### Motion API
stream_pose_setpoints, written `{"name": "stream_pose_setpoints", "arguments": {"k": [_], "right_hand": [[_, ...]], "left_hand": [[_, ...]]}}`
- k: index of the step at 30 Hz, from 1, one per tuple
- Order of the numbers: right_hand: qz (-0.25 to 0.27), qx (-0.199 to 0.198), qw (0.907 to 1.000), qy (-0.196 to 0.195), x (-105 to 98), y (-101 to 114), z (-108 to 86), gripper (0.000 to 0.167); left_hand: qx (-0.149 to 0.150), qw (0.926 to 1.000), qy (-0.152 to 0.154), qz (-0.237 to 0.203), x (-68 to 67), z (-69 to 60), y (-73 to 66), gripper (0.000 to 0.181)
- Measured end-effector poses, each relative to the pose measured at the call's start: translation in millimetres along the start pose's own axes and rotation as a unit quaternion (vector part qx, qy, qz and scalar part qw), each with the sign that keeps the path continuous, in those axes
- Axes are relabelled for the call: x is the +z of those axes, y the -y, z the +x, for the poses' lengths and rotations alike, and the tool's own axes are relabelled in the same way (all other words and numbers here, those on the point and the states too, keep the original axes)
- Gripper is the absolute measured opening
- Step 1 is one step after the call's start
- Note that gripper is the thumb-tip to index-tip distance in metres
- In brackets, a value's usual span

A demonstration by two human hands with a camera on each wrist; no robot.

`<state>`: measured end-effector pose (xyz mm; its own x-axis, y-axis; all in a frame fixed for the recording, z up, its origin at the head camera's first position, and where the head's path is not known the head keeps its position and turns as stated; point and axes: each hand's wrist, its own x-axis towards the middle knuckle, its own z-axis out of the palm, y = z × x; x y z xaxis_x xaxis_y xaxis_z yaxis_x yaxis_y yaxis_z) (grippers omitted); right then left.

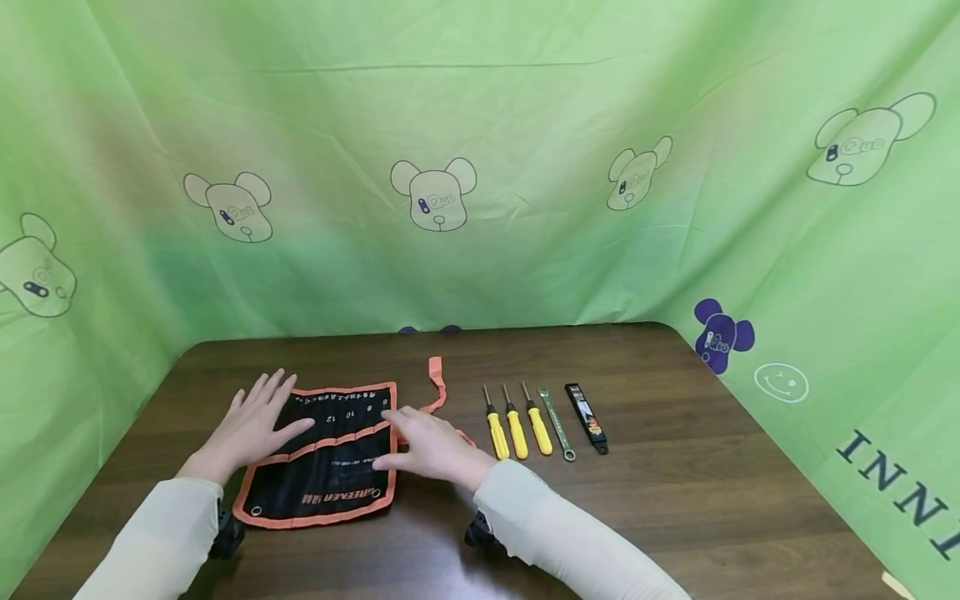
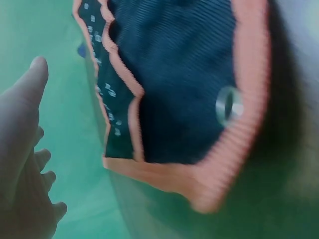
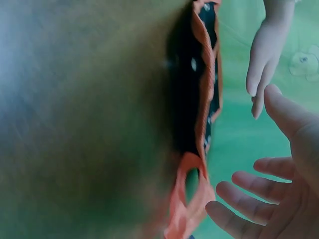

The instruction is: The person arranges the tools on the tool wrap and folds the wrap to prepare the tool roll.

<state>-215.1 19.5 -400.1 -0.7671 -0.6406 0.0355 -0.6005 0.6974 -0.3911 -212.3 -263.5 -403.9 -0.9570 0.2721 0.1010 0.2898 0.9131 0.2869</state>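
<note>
A black tool pouch (image 1: pixel 318 475) with orange trim lies unrolled on the table, with numbers and white print on its pockets. My left hand (image 1: pixel 251 427) is at the pouch's left side, fingers straight and thumb spread. In the left wrist view that hand (image 2: pixel 20 134) is apart from the pouch (image 2: pixel 184 99) and holds nothing. By the right edge is my right hand (image 1: pixel 435 448), its fingers spread. The right wrist view shows this hand (image 3: pixel 284 194) empty, with a gap between it and the pouch's orange edge (image 3: pixel 205 94).
An orange strap (image 1: pixel 437 383) trails from the pouch's right side. Farther right lie three yellow-handled screwdrivers (image 1: pixel 516 433), a combination wrench (image 1: pixel 556 425) and a narrow black case (image 1: pixel 587 418). A green printed cloth (image 1: pixel 525 267) hangs around the brown table (image 1: pixel 690 483).
</note>
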Motion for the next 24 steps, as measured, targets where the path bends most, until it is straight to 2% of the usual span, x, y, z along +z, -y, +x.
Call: {"name": "stream_pose_setpoints", "arguments": {"k": [12,19,24], "right_hand": [[-0.01,0.002,0.9995,0.028,20,6,-6.0,0.064],[0.036,0.017,0.9986,0.035,26,5,-8.7,0.056],[0.042,0.022,0.9981,0.041,27,5,-8.2,0.055]], "left_hand": [[0.009,0.9997,0.014,0.017,12.8,-11.5,16.1,0.075],[0.001,0.9988,0.045,-0.015,16.4,-15.4,22.5,0.074],[-0.01,0.9975,0.061,-0.032,17.8,-18.4,23.5,0.074]]}}
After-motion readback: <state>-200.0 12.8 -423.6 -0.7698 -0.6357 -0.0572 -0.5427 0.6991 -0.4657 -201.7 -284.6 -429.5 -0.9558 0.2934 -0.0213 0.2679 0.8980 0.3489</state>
